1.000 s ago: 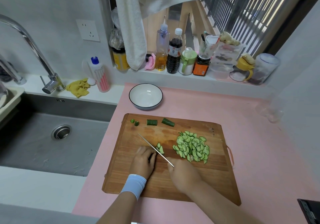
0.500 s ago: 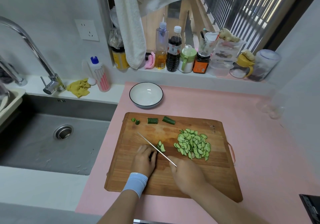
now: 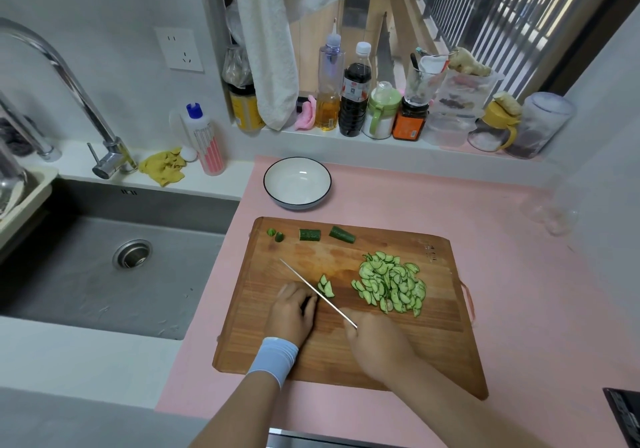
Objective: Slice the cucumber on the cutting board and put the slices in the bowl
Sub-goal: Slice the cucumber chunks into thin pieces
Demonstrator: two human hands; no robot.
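Right hand [image 3: 377, 340] wrapped around the knife [image 3: 317, 292] handle, fingers clamped on it, blade angled across the cutting board [image 3: 346, 350]. Left hand [image 3: 291, 312] pressed flat-ish on the cucumber piece [image 3: 306, 304], fingers curled over it, mostly hiding it. Few fresh slices [image 3: 326, 286] just right of the blade. Main slice pile [image 3: 389, 286] further right on the board. Two chunks [image 3: 310, 234] and end bits along the far edge. Bowl [image 3: 297, 183] on the pink tabletop [image 3: 519, 274] beyond the board.

Green cucumber slices [image 3: 389, 286], brown cutting board [image 3: 433, 337], pink counter [image 3: 519, 274].
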